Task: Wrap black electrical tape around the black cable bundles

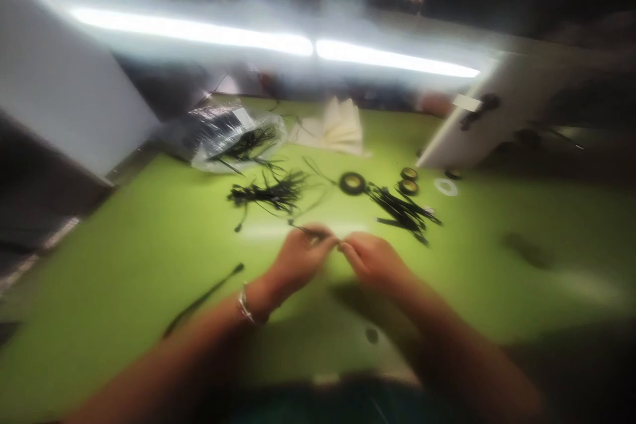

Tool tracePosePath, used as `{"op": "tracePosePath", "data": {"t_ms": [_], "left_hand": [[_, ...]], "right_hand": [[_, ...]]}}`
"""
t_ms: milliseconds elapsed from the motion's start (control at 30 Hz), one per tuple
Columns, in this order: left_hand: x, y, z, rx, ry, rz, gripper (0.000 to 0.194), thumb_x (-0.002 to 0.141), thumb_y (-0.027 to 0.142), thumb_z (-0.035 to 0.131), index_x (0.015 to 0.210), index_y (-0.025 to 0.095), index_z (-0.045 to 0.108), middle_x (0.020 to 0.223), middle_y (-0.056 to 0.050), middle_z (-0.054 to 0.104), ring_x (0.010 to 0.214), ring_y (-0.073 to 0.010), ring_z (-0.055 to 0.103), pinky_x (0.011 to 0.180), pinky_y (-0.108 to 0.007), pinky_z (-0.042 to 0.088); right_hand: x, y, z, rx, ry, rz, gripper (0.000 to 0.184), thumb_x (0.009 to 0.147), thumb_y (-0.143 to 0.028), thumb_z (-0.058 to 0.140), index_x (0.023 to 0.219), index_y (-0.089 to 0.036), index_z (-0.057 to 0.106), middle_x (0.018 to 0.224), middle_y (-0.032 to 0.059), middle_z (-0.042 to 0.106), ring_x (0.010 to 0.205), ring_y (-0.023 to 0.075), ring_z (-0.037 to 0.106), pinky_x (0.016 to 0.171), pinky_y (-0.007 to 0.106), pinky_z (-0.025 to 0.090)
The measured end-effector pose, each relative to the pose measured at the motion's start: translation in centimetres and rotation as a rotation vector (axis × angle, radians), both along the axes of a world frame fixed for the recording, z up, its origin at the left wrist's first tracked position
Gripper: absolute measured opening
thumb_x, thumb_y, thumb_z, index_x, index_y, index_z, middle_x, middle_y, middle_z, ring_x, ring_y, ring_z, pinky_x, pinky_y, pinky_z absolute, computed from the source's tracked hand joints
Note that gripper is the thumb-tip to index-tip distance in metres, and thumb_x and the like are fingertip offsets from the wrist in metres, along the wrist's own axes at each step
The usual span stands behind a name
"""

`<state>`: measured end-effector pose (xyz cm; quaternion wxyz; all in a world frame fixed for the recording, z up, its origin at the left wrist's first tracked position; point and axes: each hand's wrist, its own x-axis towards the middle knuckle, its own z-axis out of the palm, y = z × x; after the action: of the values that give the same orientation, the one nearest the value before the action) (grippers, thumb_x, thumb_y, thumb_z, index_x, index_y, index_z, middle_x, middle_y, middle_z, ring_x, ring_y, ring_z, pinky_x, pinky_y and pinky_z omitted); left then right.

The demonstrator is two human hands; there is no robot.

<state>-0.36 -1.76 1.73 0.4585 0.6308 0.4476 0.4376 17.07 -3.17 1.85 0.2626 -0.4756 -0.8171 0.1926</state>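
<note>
The picture is blurred by motion. My left hand (298, 258) and my right hand (370, 258) meet over the green table (124, 265), fingertips pinched together. A thin black wire (305, 230) runs out from my left fingers. What the right fingers pinch is too small to name. A bracelet sits on my left wrist. A loose pile of black wires (271, 194) lies just beyond my left hand. Another bundle of black pieces (402, 210) lies beyond my right hand.
A clear plastic bag (228, 136) with black wires lies at the back left. Small tape rolls (352, 183) sit in the middle, folded white paper (335, 127) behind them. A white board (477, 126) leans at the right. One black strip (203, 298) lies near my left forearm.
</note>
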Motion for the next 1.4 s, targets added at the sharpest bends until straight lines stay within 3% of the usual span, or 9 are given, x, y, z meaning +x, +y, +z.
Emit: {"op": "tracePosePath", "data": {"t_ms": [100, 200, 400, 600, 767, 933, 1167, 1267, 1400], "left_hand": [[-0.1, -0.1, 0.2, 0.055, 0.000, -0.053, 0.014, 0.078, 0.027, 0.063, 0.071, 0.016, 0.068, 0.070, -0.004, 0.068, 0.066, -0.0145, 0.060, 0.065, -0.026, 0.047], [-0.2, -0.1, -0.1, -0.161, -0.101, -0.129, 0.023, 0.081, 0.038, 0.062, 0.081, 0.016, 0.068, 0.054, 0.001, 0.058, 0.046, -0.0104, 0.050, 0.045, -0.023, 0.040], [-0.2, 0.1, -0.3, -0.280, -0.196, -0.096, 0.026, 0.071, 0.039, 0.073, 0.076, 0.015, 0.067, 0.055, 0.002, 0.057, 0.043, -0.0087, 0.047, 0.041, -0.022, 0.035], [-0.7, 0.3, -0.1, -0.322, -0.270, -0.143, 0.026, 0.072, 0.037, 0.073, 0.071, 0.012, 0.069, 0.070, -0.004, 0.066, 0.065, -0.0142, 0.058, 0.061, -0.025, 0.045], [-0.8, 0.5, -1.0, -0.407, -0.314, -0.144, 0.030, 0.074, 0.041, 0.072, 0.072, 0.011, 0.067, 0.068, -0.004, 0.065, 0.060, -0.0122, 0.055, 0.058, -0.024, 0.043], [-0.6, 0.4, -1.0, -0.409, -0.239, -0.078, 0.033, 0.076, 0.044, 0.067, 0.069, 0.012, 0.065, 0.054, -0.001, 0.057, 0.046, -0.0100, 0.046, 0.047, -0.023, 0.037], [-0.1, 0.0, 0.5, -0.040, 0.020, -0.043, 0.020, 0.076, 0.035, 0.066, 0.069, 0.016, 0.067, 0.070, -0.004, 0.066, 0.069, -0.0164, 0.060, 0.067, -0.026, 0.047], [0.0, -0.1, 0.4, -0.179, -0.032, -0.095, 0.025, 0.079, 0.040, 0.063, 0.075, 0.016, 0.065, 0.061, -0.001, 0.060, 0.053, -0.0125, 0.053, 0.051, -0.023, 0.043], [0.0, -0.1, 0.0, -0.305, -0.119, -0.151, 0.031, 0.076, 0.044, 0.067, 0.085, 0.015, 0.065, 0.060, 0.000, 0.059, 0.048, -0.0108, 0.050, 0.046, -0.022, 0.040]], "right_hand": [[0.1, 0.1, 0.3, -0.211, 0.156, 0.038, 0.027, 0.092, -0.026, 0.044, 0.071, -0.018, 0.058, 0.063, -0.0016, 0.055, 0.060, 0.0110, 0.049, 0.057, 0.023, 0.036], [0.0, 0.1, 0.8, -0.245, 0.326, 0.015, 0.025, 0.090, -0.025, 0.047, 0.068, -0.018, 0.057, 0.059, -0.0034, 0.051, 0.057, 0.0100, 0.046, 0.055, 0.022, 0.036], [-0.3, 0.0, 0.3, 0.106, 0.278, -0.032, 0.022, 0.091, -0.023, 0.049, 0.071, -0.019, 0.059, 0.064, -0.0006, 0.055, 0.061, 0.0124, 0.049, 0.060, 0.025, 0.040], [0.3, 0.4, -1.3, 0.576, -0.037, -0.076, 0.014, 0.091, -0.019, 0.051, 0.092, -0.019, 0.065, 0.072, 0.0048, 0.058, 0.070, 0.0177, 0.049, 0.069, 0.031, 0.042], [0.4, 0.5, -1.4, 0.789, -0.244, -0.071, 0.016, 0.090, -0.016, 0.054, 0.101, -0.016, 0.066, 0.068, 0.0043, 0.058, 0.069, 0.0182, 0.047, 0.070, 0.032, 0.040], [-0.3, 0.2, -1.1, 0.540, -0.173, -0.094, 0.017, 0.091, -0.023, 0.051, 0.086, -0.017, 0.066, 0.067, 0.0035, 0.055, 0.066, 0.0167, 0.047, 0.064, 0.030, 0.037], [-0.1, 0.2, -0.6, -0.009, 0.039, 0.026, 0.021, 0.093, -0.022, 0.045, 0.081, -0.019, 0.062, 0.073, 0.0007, 0.062, 0.067, 0.0129, 0.053, 0.062, 0.025, 0.040], [0.0, 0.2, -0.3, -0.023, 0.097, -0.009, 0.026, 0.090, -0.021, 0.049, 0.065, -0.019, 0.055, 0.061, -0.0022, 0.055, 0.056, 0.0108, 0.047, 0.054, 0.023, 0.036], [0.1, 0.1, -0.2, 0.145, 0.132, -0.055, 0.018, 0.088, -0.019, 0.053, 0.071, -0.019, 0.059, 0.065, 0.0000, 0.059, 0.061, 0.0125, 0.051, 0.061, 0.025, 0.040]]}}
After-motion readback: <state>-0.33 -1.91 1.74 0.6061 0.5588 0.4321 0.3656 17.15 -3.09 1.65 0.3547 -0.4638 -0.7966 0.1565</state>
